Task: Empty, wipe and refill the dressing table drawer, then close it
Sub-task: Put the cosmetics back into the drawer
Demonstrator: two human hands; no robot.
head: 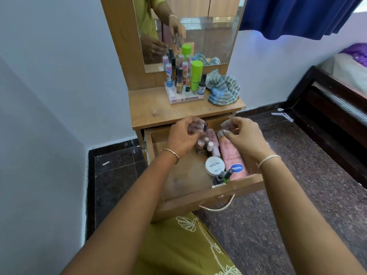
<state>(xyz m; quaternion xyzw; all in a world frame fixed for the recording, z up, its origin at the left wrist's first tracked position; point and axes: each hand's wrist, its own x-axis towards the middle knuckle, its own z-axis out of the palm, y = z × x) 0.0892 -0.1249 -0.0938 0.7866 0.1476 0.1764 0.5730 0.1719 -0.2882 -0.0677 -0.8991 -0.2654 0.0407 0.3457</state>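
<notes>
Head view: drawer (pixel 208 192) pulled open below the worktop (pixel 178 110), its left half bare, its right half already holding a pink lotion tube (pixel 231 153), a white jar (pixel 214 166) and small bottles. Left hand (pixel 183 135) hovers over the bottle cluster (pixel 204 144) near the drawer's back edge, its grip pinching a small dark-capped bottle (pixel 205 127). Right hand (pixel 241 135): fingers curled together; whether they hold anything, cannot tell. More bottles in the tray (pixel 185 98) and a cloth (pixel 223 90) sit at the worktop's back edge.

Judgement: refilling. Set each bottle upright, snug against the cluster, then fill the bare left side.
</notes>
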